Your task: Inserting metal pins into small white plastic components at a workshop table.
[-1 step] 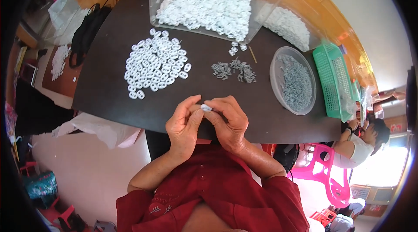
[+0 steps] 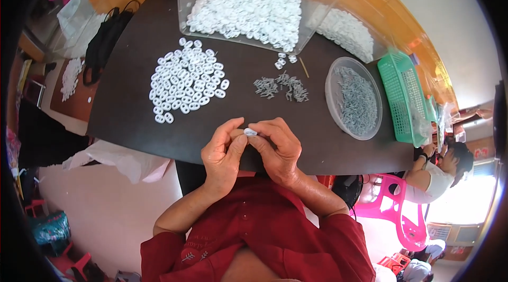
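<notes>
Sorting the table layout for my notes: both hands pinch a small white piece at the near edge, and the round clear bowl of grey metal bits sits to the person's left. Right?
Not quite. In the head view the round clear bowl of grey metal bits sits to the person's right, beside the green basket. The rest holds: left hand and right hand pinch the small white piece.

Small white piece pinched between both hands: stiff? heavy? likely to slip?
The small white piece probably stays stiff: it keeps its shape between the left hand and right hand. Likely very light, being tiny like the loose white rings heaped on the dark table. Its smooth look suggests it may slip from a fingertip grip.
</notes>
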A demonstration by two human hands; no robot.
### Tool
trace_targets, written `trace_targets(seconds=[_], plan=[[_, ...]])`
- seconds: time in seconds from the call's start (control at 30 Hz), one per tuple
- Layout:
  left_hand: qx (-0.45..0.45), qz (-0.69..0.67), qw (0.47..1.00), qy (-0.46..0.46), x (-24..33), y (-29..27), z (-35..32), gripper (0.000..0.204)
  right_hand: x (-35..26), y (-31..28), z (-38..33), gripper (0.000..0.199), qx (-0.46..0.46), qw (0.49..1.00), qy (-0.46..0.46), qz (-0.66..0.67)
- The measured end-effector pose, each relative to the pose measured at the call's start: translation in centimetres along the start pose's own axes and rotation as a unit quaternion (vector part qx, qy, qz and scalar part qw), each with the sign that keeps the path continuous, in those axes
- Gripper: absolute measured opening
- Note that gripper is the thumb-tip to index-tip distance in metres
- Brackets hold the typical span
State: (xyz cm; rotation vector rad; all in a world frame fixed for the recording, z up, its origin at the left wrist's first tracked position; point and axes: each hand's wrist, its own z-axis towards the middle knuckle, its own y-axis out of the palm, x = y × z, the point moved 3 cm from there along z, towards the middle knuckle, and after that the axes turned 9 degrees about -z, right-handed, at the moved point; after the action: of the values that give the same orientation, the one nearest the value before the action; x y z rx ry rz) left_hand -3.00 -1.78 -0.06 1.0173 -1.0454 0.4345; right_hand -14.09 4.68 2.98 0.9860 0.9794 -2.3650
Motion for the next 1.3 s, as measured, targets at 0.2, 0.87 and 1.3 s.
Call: trace_targets(seconds=[0.2,0.87,1.3], plan=[[-0.123,0.344,0.925,0.105,2.0,1.1,4.2,0.017,2.3,-7.9,5.1,0.019,0.033,0.985,0.004,-0.167],[-0.325,0.48,0.736,0.349,-2.2,6.9,16.0,0.031,17.6,-24.2,27.3,0.015,0.202,0.836,0.04,-0.509],[-0.444,0.57,0.584,0.369,-6.2,9.4,17.8,0.034,19.3,-23.6,27.0,0.011,0.138,0.79,0.028,-0.597]])
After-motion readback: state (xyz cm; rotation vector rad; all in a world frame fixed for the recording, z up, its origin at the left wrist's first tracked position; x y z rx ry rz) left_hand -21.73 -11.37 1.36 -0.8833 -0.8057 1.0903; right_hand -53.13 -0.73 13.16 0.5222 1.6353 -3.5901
